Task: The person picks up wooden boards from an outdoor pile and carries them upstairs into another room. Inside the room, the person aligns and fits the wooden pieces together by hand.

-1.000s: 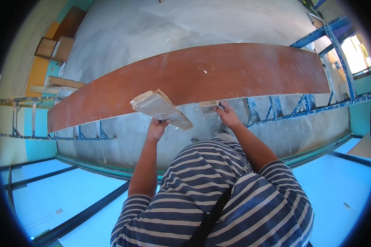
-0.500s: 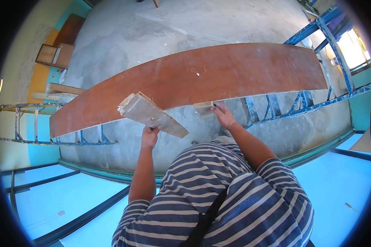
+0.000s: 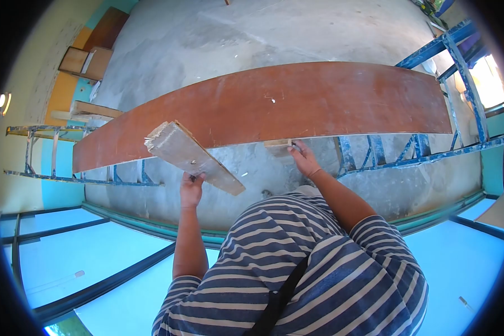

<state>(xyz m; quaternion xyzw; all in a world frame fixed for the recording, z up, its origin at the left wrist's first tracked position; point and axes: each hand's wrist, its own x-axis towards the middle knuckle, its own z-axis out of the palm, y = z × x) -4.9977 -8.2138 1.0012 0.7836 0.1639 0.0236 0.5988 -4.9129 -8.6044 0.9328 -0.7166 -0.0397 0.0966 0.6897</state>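
My left hand (image 3: pixel 191 189) is closed around the grip under a long grey board (image 3: pixel 199 159), which looks like a plasterer's hawk. Pale crust covers its ragged far-left end, and a round spot like a bolt head shows on its face. My right hand (image 3: pixel 304 158) is closed on a small flat tool (image 3: pixel 279 147) with a pale block-like edge and a greyish lower face; its exact kind is unclear. Both tools are close to the near edge of a long reddish-brown plank (image 3: pixel 319 92), which the hawk's far end overlaps in the view.
Blue paint-spattered ladders stand at the right (image 3: pixel 459 84) and left (image 3: pixel 25 157) ends of the plank. Below lies a grey concrete floor (image 3: pixel 179 45) with small bits. Wooden boxes (image 3: pixel 87 60) and boards (image 3: pixel 95 109) sit by the left wall. Blue-lit windows (image 3: pixel 95 263) are behind me.
My left hand and the hawk have moved slightly left, with the hawk's near end lower. My right hand stays nearly in place with its tool. The whole view has shifted a little.
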